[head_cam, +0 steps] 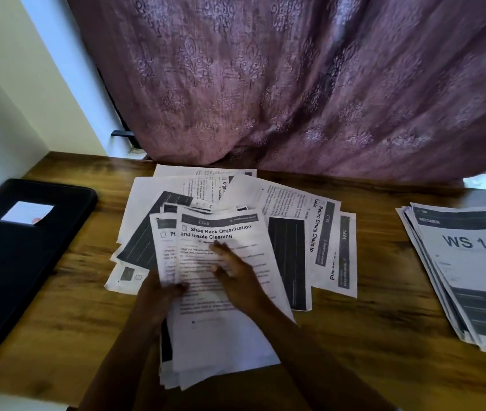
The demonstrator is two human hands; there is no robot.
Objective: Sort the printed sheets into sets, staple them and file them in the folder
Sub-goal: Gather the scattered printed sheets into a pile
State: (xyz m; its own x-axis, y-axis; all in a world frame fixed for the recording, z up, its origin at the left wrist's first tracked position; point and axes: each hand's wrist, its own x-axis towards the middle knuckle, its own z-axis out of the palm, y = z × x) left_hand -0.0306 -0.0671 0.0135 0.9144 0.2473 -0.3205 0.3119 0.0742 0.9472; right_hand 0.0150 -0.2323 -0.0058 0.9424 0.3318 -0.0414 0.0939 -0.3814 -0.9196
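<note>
left hand (161,295) grips the left edge of the sheet bundle (221,330) mid-worktop (369,336), thumb on top. right hand (236,277) lies flat on the top page, fingers straight. loose sheets (295,215) are fanned out behind. black folder (28,262) lies closed at far left, WS 12 stack (473,277) at far right.

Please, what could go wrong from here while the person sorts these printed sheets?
1. The loose sheets lie fanned at mixed angles, some sideways, so pages from different sets might be joined.
2. The left hand grips the bundle at one edge while the right hand only rests flat on it; its uneven lower sheets may slide out.
</note>
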